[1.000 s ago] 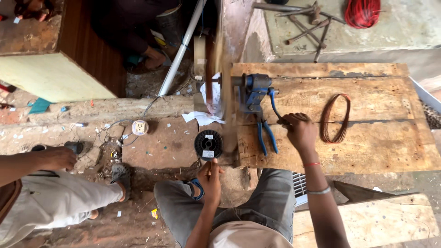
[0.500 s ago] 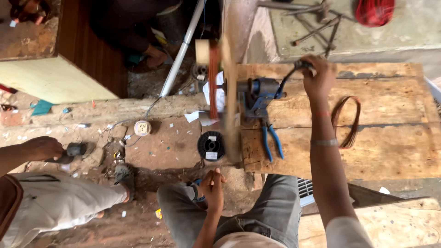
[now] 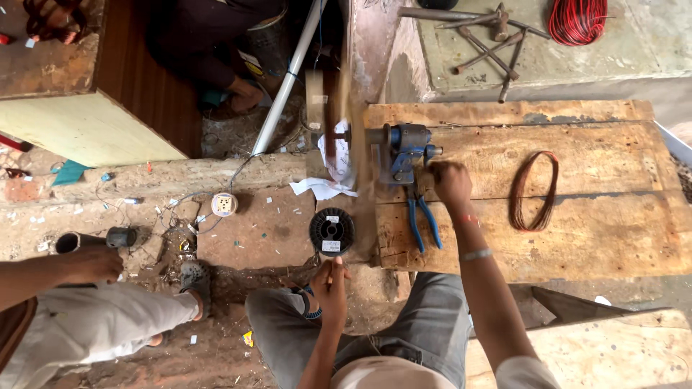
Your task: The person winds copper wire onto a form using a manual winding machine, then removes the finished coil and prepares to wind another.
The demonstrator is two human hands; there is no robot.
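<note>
My right hand (image 3: 450,181) is closed on the crank handle of a blue hand-cranked winding machine (image 3: 401,150) fixed to a wooden workbench (image 3: 591,238). The machine's wooden former (image 3: 333,126) at the bench's left end is blurred with spin. My left hand (image 3: 330,277) is pinched shut on a thin wire just below a black wire spool (image 3: 331,231) standing on the ground. Blue-handled pliers (image 3: 422,222) lie on the bench beside my right wrist.
A loop of copper wire (image 3: 533,189) lies on the bench to the right. Another person sits at lower left, one hand (image 3: 92,264) near a dark tube (image 3: 90,240). Hammers and rods (image 3: 483,32) and a red wire coil (image 3: 578,18) lie on the far ledge.
My right hand went from the bench near the pliers up to the crank's top, then down and around with the handle. The former now spins in a blur. My left hand stays below the spool.
</note>
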